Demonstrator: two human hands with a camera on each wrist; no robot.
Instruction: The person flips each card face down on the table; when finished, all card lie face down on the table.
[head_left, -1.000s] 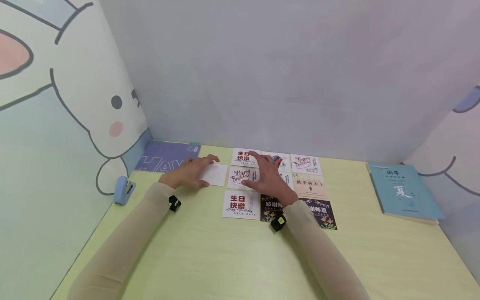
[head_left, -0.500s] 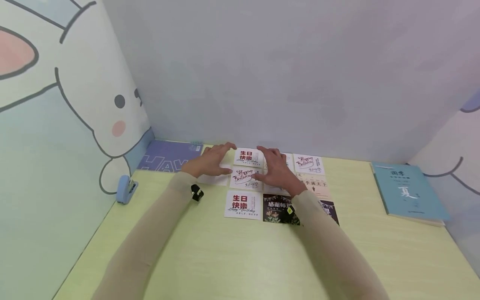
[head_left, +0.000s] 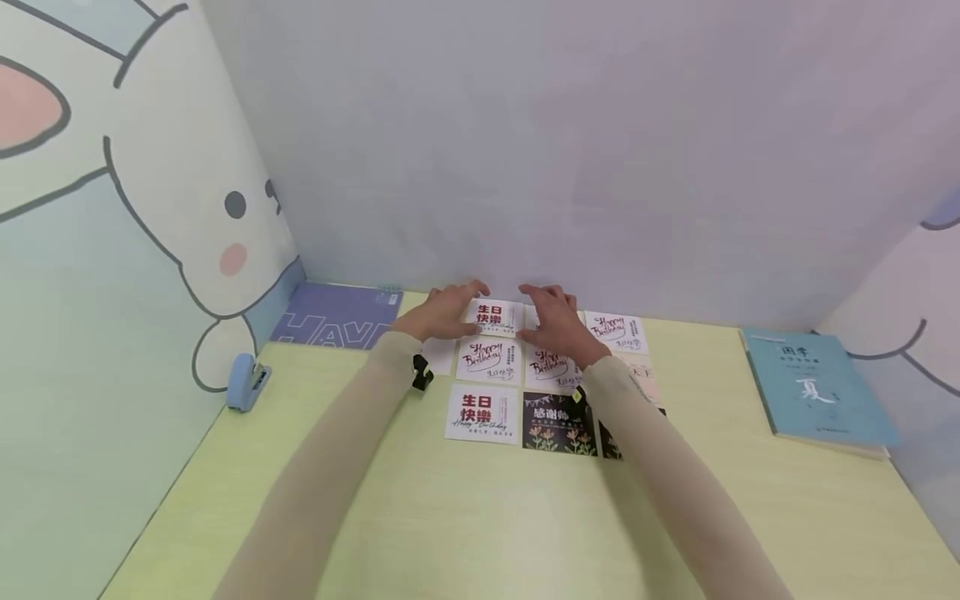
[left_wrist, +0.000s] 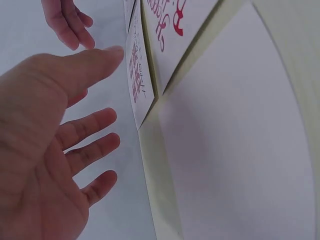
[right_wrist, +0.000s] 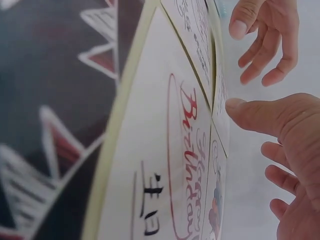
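Both hands reach over rows of greeting cards, with fingers apart and nothing gripped. My left hand (head_left: 442,315) is at the left side of a back-row white card with red characters (head_left: 497,317). On that card's right side is my right hand (head_left: 558,327), which partly covers the card behind it. In the wrist views the left thumb and the right thumb (right_wrist: 250,112) point toward that card; whether they touch it I cannot tell. Below the left hand lies a plain white card (left_wrist: 235,135). Happy Birthday cards (head_left: 489,362) fill the middle row beneath the hands.
A front row has a white birthday card (head_left: 482,414) and dark flowered cards (head_left: 561,422), one partly under the right sleeve. Another Happy Birthday card (head_left: 617,332) lies back right. A purple notebook (head_left: 337,315), blue stapler (head_left: 247,382) and teal book (head_left: 817,387) stand farther out.
The left hand has moved right, from the plain white card to the back-row card. The right hand has shifted slightly right and back, uncovering more of the middle-row cards.
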